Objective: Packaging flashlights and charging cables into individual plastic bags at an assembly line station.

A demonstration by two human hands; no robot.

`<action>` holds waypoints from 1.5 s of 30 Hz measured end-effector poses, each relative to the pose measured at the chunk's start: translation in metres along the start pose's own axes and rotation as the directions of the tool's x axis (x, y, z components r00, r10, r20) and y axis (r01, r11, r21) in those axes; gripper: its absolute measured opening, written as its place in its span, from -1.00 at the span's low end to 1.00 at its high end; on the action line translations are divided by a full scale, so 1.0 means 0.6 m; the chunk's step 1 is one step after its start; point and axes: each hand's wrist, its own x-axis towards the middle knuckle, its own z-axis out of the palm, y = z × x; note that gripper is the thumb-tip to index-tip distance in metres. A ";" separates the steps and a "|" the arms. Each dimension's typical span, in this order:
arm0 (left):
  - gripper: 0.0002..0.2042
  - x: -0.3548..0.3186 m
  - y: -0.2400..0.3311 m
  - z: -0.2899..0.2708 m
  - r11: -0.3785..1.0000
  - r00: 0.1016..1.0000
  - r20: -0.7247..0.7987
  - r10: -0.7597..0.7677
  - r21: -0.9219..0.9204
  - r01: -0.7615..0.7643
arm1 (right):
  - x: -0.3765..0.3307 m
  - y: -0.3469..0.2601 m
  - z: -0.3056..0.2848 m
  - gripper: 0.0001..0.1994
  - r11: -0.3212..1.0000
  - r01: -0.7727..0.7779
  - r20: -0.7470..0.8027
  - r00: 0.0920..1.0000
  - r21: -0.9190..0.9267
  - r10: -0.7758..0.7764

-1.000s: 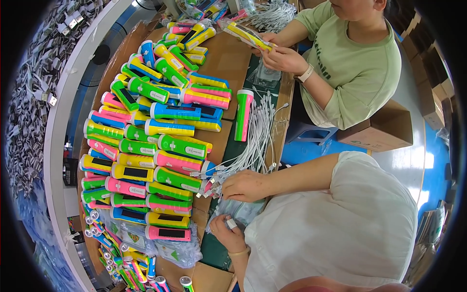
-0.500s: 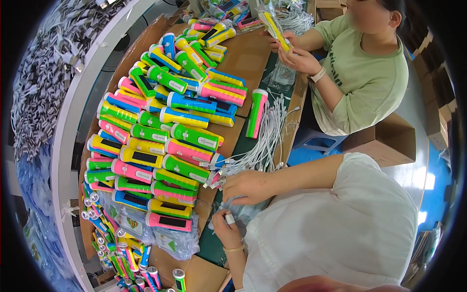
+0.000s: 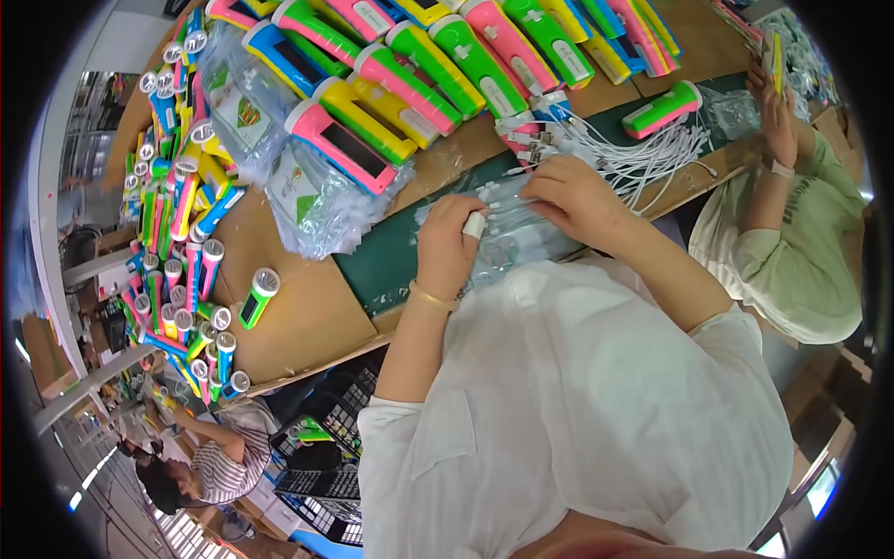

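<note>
My left hand point(image 3: 447, 250), with a white wrap on one finger and a thin bracelet at the wrist, presses on a stack of clear plastic bags point(image 3: 507, 244) on a dark green mat point(image 3: 386, 265). My right hand point(image 3: 579, 197) rests on the far edge of the same stack, its curled fingers pinching the top bag. Just beyond its fingertips lies a bundle of white cables point(image 3: 643, 154) with their plugs towards me. A green and pink flashlight point(image 3: 661, 109) lies alone past the cables.
Rows of coloured flashlights point(image 3: 438, 56) fill the far side of the wooden table point(image 3: 289, 326). Loose printed bags point(image 3: 312, 191) and a heap of small flashlights point(image 3: 177, 233) lie at the left. A person in green point(image 3: 792, 252) works at the right, and another sits lower left.
The view has swung round and closer to the table. My right hand has left the cable bundle and come onto the bag stack beside my left hand.
</note>
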 end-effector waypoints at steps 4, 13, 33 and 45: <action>-0.76 0.000 -0.011 -0.007 0.987 0.992 0.094 -0.086 -0.130 0.098 | 0.001 0.001 0.002 -0.82 0.999 -0.033 0.051 0.998 -0.015 0.033; -0.76 -0.019 0.001 -0.014 0.974 0.985 -0.027 0.172 0.155 -0.166 | 0.001 -0.034 0.002 -0.80 0.997 0.009 -0.048 0.999 -0.076 -0.013; -0.75 -0.039 0.017 0.026 0.957 0.998 0.057 0.025 0.289 -0.041 | -0.015 -0.031 0.049 -0.77 0.987 -0.007 0.093 0.995 -0.160 0.022; -0.90 -0.066 0.018 0.015 0.996 0.997 -0.009 -0.078 -0.037 0.077 | -0.006 -0.015 0.059 -0.86 0.988 0.134 0.121 0.985 -0.078 -0.124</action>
